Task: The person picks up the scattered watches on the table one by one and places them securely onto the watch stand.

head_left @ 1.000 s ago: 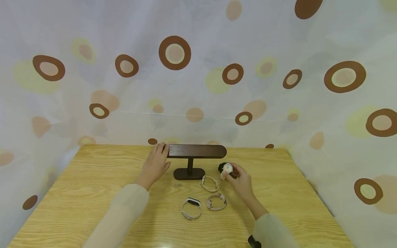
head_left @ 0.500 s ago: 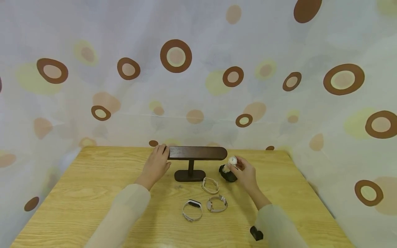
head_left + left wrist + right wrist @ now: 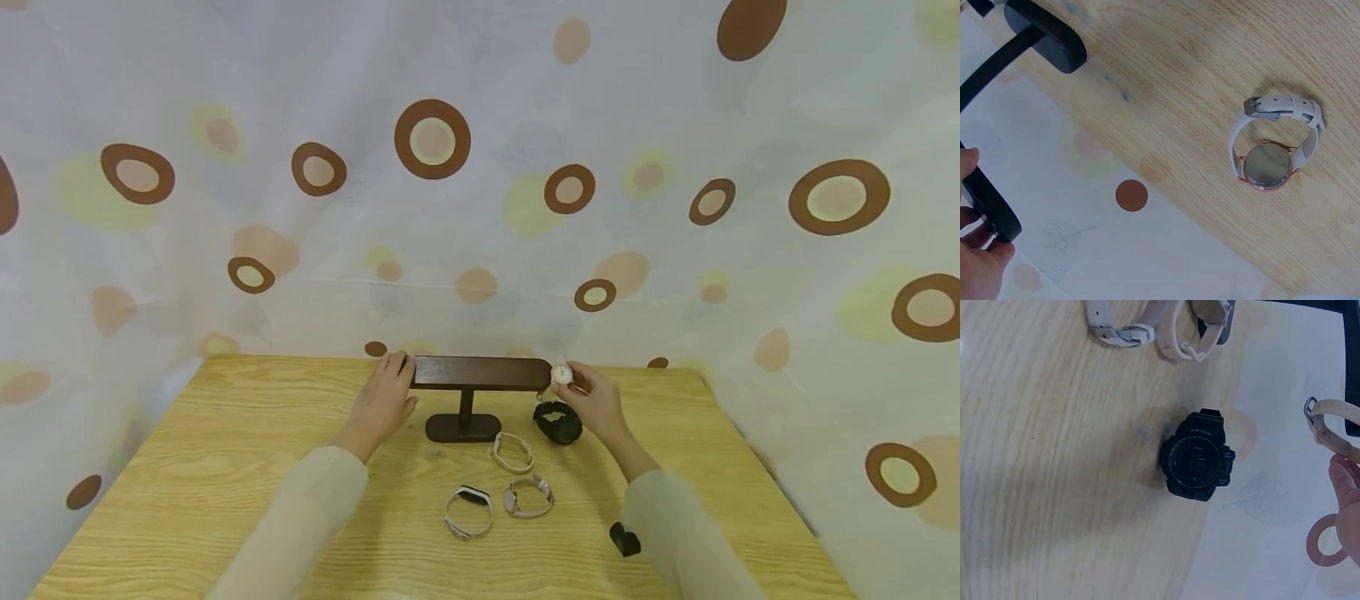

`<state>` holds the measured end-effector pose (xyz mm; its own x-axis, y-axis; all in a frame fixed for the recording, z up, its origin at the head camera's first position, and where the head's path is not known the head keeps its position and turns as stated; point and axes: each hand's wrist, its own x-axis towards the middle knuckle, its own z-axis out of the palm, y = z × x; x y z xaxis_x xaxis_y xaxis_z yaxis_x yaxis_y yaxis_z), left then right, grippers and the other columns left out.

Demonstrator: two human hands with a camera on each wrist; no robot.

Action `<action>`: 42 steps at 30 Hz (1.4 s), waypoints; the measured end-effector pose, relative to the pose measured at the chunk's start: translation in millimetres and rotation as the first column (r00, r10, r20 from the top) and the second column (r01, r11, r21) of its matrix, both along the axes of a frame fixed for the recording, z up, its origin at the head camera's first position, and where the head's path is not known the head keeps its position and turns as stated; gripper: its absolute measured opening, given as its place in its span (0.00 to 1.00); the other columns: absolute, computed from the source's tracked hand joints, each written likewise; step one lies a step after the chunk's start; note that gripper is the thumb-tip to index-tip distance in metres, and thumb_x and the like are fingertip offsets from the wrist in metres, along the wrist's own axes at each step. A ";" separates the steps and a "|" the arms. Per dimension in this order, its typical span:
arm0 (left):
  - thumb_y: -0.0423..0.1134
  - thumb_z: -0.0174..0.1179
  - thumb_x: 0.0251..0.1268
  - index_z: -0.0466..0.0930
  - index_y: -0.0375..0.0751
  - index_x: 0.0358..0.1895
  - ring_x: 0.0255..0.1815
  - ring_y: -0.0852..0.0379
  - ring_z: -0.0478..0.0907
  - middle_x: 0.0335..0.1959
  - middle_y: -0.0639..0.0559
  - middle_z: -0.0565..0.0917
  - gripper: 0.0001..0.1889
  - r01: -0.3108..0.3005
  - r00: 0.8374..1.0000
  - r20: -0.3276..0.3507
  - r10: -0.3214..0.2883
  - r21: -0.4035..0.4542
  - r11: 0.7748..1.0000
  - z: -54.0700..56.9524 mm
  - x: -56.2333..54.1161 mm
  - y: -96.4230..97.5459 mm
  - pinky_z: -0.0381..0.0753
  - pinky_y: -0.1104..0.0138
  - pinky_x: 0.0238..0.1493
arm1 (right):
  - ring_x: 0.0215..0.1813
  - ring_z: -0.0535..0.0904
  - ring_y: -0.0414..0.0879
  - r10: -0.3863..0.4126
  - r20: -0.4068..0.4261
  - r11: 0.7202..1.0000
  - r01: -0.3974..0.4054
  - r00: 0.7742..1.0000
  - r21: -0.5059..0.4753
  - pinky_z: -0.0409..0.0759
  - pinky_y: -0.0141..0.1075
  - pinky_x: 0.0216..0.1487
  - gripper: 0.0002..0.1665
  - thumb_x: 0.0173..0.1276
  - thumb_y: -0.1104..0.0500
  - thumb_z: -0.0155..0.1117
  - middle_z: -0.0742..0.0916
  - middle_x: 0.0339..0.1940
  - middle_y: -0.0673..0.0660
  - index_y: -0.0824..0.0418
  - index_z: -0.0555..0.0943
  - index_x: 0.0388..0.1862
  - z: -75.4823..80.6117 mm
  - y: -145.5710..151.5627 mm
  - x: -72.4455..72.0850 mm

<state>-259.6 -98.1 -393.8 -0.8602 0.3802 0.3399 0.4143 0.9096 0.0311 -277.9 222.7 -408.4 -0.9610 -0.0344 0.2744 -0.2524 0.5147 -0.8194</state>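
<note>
My left hand grips the left end of a dark brown watch stand, whose bar sits on a post and oval base. With the right hand I pinch a pale-strapped watch by its case, right at the bar's right end. Its beige strap forms a buckled loop beside the bar in the right wrist view. Beneath that hand, a bulky black watch lies on the table. A white-strapped watch with a rose-gold case shows on the table in the left wrist view.
In front of the stand lie a cream-banded bracelet watch, a pale pink watch and a white fitness band with a black screen. The wooden table backs onto a patterned cloth. A small black piece shows by the right cuff.
My right hand has lifted the pale watch from beside the black watch up to the bar's right end. The left hand keeps its grip on the stand.
</note>
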 end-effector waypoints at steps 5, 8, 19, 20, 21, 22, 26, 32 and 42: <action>0.40 0.64 0.58 0.65 0.26 0.62 0.63 0.39 0.65 0.61 0.33 0.68 0.32 -0.004 1.000 0.001 0.004 0.027 1.000 -2.0 -1.1 0.1 0.69 0.57 0.66 | 0.56 0.77 0.62 0.039 -0.023 0.995 -0.037 0.999 0.091 0.80 0.42 0.53 0.31 0.61 0.64 0.65 0.78 0.56 0.72 0.73 0.69 0.62 6.8 -0.1 -2.8; 0.40 0.65 0.57 0.65 0.26 0.62 0.63 0.39 0.64 0.61 0.33 0.68 0.33 -0.002 1.000 -0.006 0.002 0.030 1.000 -2.6 -1.0 0.1 0.70 0.57 0.65 | 0.55 0.78 0.62 0.066 -0.029 0.989 -0.062 0.997 0.136 0.81 0.44 0.51 0.30 0.61 0.65 0.64 0.78 0.55 0.72 0.73 0.69 0.61 10.4 -0.2 -3.2; 0.41 0.65 0.56 0.65 0.26 0.62 0.63 0.40 0.64 0.62 0.34 0.67 0.34 -0.008 1.000 -0.009 0.009 0.019 1.000 -5.8 1.7 -0.2 0.72 0.59 0.63 | 0.58 0.76 0.63 0.157 0.005 0.966 -0.154 0.988 0.210 0.78 0.46 0.55 0.31 0.62 0.64 0.64 0.76 0.58 0.73 0.73 0.68 0.63 12.8 1.2 -7.3; 0.40 0.66 0.56 0.65 0.25 0.62 0.63 0.40 0.64 0.62 0.34 0.68 0.34 -0.005 1.000 -0.016 0.005 0.021 1.000 -5.9 1.9 -0.4 0.72 0.59 0.63 | 0.58 0.75 0.63 0.169 0.003 0.962 -0.165 0.986 0.218 0.78 0.47 0.55 0.31 0.61 0.64 0.64 0.75 0.59 0.73 0.73 0.68 0.62 12.6 1.7 -8.4; 0.40 0.66 0.55 0.64 0.25 0.62 0.63 0.40 0.64 0.62 0.34 0.68 0.34 -0.004 1.000 -0.016 0.004 0.021 1.000 -5.5 2.0 -0.3 0.72 0.58 0.63 | 0.58 0.75 0.63 0.182 0.002 0.957 -0.177 0.983 0.229 0.77 0.47 0.56 0.31 0.61 0.64 0.64 0.75 0.59 0.74 0.74 0.68 0.62 13.1 2.1 -9.2; 0.40 0.66 0.55 0.64 0.25 0.63 0.63 0.40 0.64 0.62 0.34 0.68 0.34 -0.001 1.000 -0.018 0.002 0.021 1.000 -5.1 2.0 -0.3 0.71 0.58 0.64 | 0.58 0.75 0.64 0.192 0.001 0.952 -0.186 0.981 0.242 0.77 0.47 0.56 0.31 0.61 0.65 0.64 0.75 0.58 0.74 0.74 0.68 0.62 13.5 2.5 -10.1; 0.40 0.67 0.54 0.64 0.25 0.63 0.63 0.40 0.64 0.62 0.34 0.68 0.35 0.010 1.000 -0.024 -0.010 0.003 1.000 -3.0 1.7 -0.4 0.69 0.58 0.65 | 0.58 0.74 0.65 0.227 -0.009 0.937 -0.216 0.974 0.274 0.76 0.48 0.57 0.32 0.62 0.62 0.64 0.75 0.58 0.75 0.75 0.68 0.61 15.2 4.8 -12.9; 0.40 0.66 0.56 0.63 0.25 0.63 0.63 0.41 0.63 0.63 0.34 0.67 0.35 0.022 1.000 0.017 -0.023 0.017 1.000 0.3 1.0 -0.5 0.68 0.57 0.66 | 0.54 0.78 0.63 0.295 -0.093 0.921 -0.257 0.951 0.294 0.81 0.43 0.51 0.35 0.60 0.51 0.66 0.78 0.54 0.75 0.73 0.72 0.58 17.3 7.7 -13.5; 0.40 0.65 0.57 0.61 0.25 0.65 0.65 0.39 0.61 0.65 0.34 0.65 0.36 0.024 0.996 0.082 -0.027 0.044 0.999 3.3 0.6 -1.6 0.66 0.55 0.67 | 0.57 0.76 0.63 0.249 -0.008 0.892 -0.226 0.969 0.393 0.79 0.47 0.54 0.32 0.60 0.62 0.65 0.76 0.58 0.72 0.73 0.69 0.61 21.6 1.4 -16.5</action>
